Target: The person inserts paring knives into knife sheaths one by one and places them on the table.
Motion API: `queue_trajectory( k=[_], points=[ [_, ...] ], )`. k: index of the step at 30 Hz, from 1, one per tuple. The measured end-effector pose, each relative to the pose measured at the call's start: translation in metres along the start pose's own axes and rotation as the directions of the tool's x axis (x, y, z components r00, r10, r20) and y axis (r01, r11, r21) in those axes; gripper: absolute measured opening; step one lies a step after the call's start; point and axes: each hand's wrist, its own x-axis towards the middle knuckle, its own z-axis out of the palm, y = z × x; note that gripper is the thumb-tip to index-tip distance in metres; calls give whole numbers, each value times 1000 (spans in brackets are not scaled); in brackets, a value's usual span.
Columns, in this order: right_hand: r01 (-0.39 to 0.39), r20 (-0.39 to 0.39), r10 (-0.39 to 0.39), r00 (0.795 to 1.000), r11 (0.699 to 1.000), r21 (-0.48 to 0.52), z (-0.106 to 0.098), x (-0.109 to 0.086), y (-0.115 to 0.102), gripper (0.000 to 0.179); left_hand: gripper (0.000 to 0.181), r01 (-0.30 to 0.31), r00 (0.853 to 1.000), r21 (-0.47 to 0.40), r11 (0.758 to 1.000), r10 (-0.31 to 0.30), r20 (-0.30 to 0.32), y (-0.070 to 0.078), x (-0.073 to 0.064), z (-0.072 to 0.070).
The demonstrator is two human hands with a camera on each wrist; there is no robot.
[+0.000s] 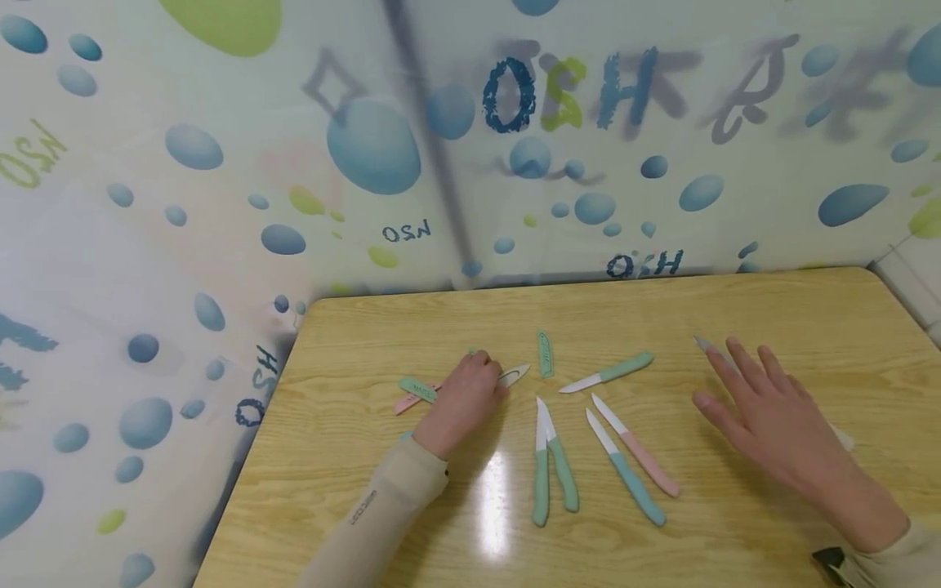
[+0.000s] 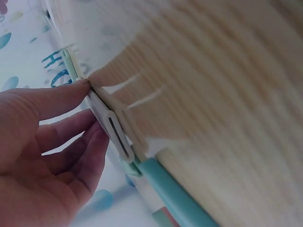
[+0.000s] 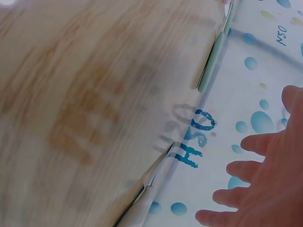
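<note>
In the head view my left hand (image 1: 463,400) is low over the left part of the table. Its thumb and fingers pinch a pale peeler (image 1: 515,376), whose slotted end shows in the left wrist view beside the fingers. Green blade cover (image 1: 417,388) and pink blade cover (image 1: 408,402) lie crossed beside this hand. My right hand (image 1: 779,416) hovers with spread fingers and holds nothing. Beneath it lies a pale-handled knife (image 3: 142,203), mostly hidden by the hand in the head view.
Between the hands lie two green-handled knives (image 1: 541,482) with tips together, a blue-handled knife (image 1: 635,486), a pink-handled knife (image 1: 648,461) and another green-handled knife (image 1: 625,367). A green blade cover (image 1: 545,355) lies behind them. A patterned curtain (image 1: 551,188) hangs past the wooden table's (image 1: 735,302) far edge.
</note>
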Motion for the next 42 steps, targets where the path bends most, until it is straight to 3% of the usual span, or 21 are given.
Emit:
queue_trajectory(
  k=[5,11,18,21,25,28,36,39,42],
  points=[
    [3,11,-3,1000,1000,-22,0,3,3,73,13,14,1000,-67,998,-14,-6,-1,0,1],
    [0,32,1,999,999,-39,0,9,11,75,8,0,998,-115,993,-7,-55,-5,0,2],
    [-38,44,40,998,998,-49,-4,14,25,85,8,108,993,-228,968,-118,-31,-8,-2,-6],
    [-72,40,74,996,997,-42,-5,11,30,85,11,127,987,-250,960,-148,-64,-10,-3,-9],
    [-117,29,118,993,993,-14,-4,5,39,81,25,99,979,-302,948,-148,-143,-13,-4,-11],
    [-143,11,143,990,990,-6,-3,-1,46,75,29,81,970,-366,927,-157,-185,-16,-5,-12],
    [-166,-27,165,986,985,-53,-5,-7,58,55,21,116,946,-530,840,-256,-198,-18,-10,-11],
    [-189,-24,188,982,978,-93,-6,-6,61,51,23,121,937,-599,792,-291,-196,-17,-11,-9],
    [-215,-6,216,976,969,-122,-8,-5,65,46,25,141,929,-674,726,-332,-164,-17,-13,-8]
  ],
)
